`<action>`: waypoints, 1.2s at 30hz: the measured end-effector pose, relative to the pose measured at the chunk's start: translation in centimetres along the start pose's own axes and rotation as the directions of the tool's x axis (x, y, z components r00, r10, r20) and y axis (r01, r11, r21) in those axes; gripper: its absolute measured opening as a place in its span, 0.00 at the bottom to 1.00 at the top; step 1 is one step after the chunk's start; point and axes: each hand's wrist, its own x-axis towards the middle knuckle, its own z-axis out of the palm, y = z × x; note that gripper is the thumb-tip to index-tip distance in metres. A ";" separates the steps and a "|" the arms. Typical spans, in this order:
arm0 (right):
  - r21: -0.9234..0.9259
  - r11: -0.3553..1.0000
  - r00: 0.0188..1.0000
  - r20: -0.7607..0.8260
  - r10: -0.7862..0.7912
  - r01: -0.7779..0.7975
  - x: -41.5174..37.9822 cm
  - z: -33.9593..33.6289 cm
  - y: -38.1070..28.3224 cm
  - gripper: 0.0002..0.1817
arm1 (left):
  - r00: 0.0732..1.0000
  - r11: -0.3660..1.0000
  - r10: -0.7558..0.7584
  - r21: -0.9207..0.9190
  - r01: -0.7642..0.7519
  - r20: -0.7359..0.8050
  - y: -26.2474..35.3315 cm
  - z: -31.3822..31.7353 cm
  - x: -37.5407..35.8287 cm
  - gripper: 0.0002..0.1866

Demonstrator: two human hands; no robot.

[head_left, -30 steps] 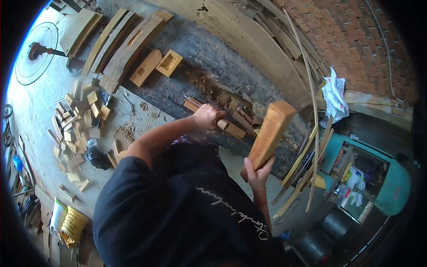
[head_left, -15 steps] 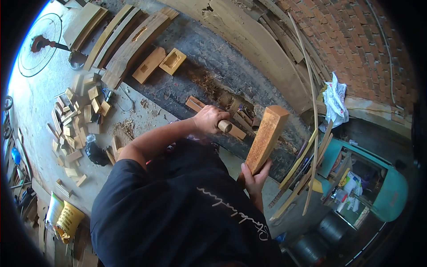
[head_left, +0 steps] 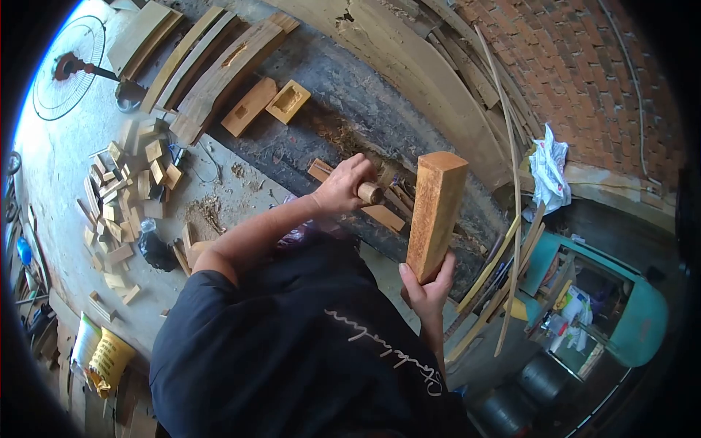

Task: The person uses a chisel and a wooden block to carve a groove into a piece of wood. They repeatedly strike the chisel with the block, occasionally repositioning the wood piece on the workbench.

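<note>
My left hand [head_left: 345, 185] is closed around a round wooden handle [head_left: 370, 193], whose blunt end points toward the camera. Beneath that hand, a narrow wood strip [head_left: 383, 217] with reddish-brown faces lies along the dark bench; the tool's far end is hidden. In my right hand [head_left: 428, 290] is a thick, square-sided wooden block [head_left: 436, 212], held up near its lower end with the thumb on the left side. The block stands to the right of the handle, apart from it.
On the dark bench [head_left: 292, 157] lie a yellowish hollowed block [head_left: 288, 101], a brown recessed block [head_left: 248, 107] and wood shavings. Curved boards [head_left: 230, 69] are at the upper left. Cut blocks [head_left: 117, 212] are heaped on the floor. Long strips [head_left: 511, 255] and a teal machine casing [head_left: 639, 321] are right.
The block in my right hand has swung to a more upright angle, its top moving left and up. My left hand's fingers have shifted slightly on the handle.
</note>
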 end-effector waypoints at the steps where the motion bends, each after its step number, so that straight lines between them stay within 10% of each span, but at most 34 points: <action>1: 0.000 1.000 1.000 0.003 -0.002 0.002 0.1 0.0 0.0 0.38 | 0.999 0.999 -0.027 -0.019 0.027 -0.036 -0.4 0.0 -0.1 0.24; 4: -0.016 1.000 1.000 0.013 0.015 -0.015 0.5 0.1 -0.1 0.38 | 0.971 0.999 -0.030 -0.032 0.023 -0.235 -0.9 -1.4 0.3 0.24; 9: 0.019 1.000 1.000 0.004 -0.010 0.010 1.8 0.6 -0.9 0.35 | 0.917 0.807 -0.379 -0.530 0.261 -0.124 -1.7 -5.0 2.6 0.11; 36: -0.073 0.990 0.992 0.043 -0.121 0.124 4.2 2.0 -1.5 0.36 | 0.931 0.838 -0.359 -0.460 0.293 -0.063 -3.0 -6.6 2.9 0.11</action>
